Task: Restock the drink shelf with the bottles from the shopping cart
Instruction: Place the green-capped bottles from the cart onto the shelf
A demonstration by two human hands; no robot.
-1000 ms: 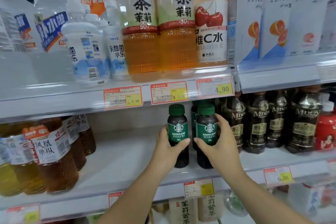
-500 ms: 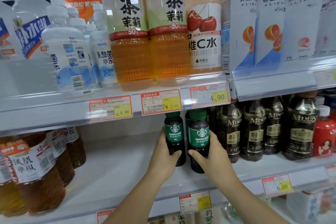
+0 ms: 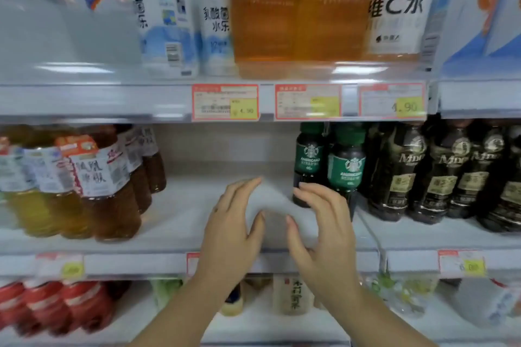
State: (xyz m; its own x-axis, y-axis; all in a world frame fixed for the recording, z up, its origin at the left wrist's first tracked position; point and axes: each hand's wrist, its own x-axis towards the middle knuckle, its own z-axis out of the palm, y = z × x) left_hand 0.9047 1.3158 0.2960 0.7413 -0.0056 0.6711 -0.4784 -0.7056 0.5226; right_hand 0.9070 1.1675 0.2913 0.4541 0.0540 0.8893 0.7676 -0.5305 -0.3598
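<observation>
Facing two green-cap bottles (image 3: 345, 169), upright on shelf (image 3: 197, 205): left hand (image 3: 234, 222), right hand (image 3: 324, 222), both empty, fingers loosely spread. Set next ones just left, labels forward.

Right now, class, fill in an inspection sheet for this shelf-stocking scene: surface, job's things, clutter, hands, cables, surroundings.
Surface: middle shelf, white, bare gap behind the hands.
Job's things: Starbucks Americano bottles, two, upright, close together on it; cart not in view.
Clutter: nothing seen.
Hands: left hand and right hand open, holding nothing; right one just before the bottles.
Cables: nothing seen.
Surroundings: dark coffee bottles right, tea bottles left, price tags on the shelf edge above.
</observation>
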